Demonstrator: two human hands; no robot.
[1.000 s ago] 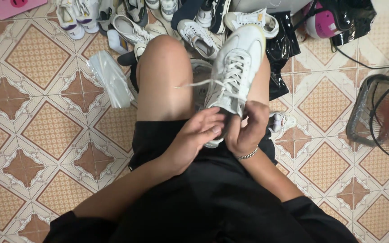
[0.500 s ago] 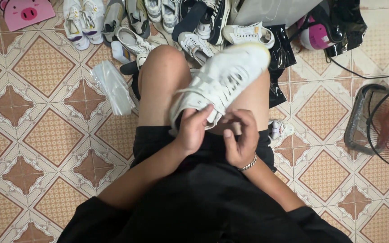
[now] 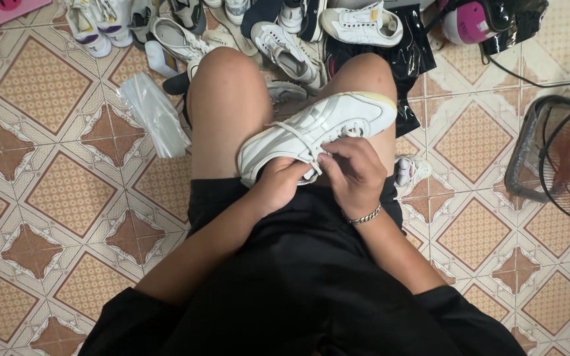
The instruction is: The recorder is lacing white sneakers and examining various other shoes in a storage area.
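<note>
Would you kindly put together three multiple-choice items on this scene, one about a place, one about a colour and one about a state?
1. Where does the white sneaker lie?
A. Across the person's bare thighs
B. Flat on the tiled floor
C. On top of the fan

2. What colour is the helmet at the top right?
A. Green
B. Pink
C. Yellow

3. What is the right hand doing?
A. Resting open on the floor
B. Gripping the fan's guard
C. Pinching the lace at the sneaker's opening

Answers:
1. A, the sneaker rests sideways on both thighs, with the left hand under its heel end.
2. B, its shell shows pink beside the black bag.
3. C, its fingertips close on the white lace.
</note>
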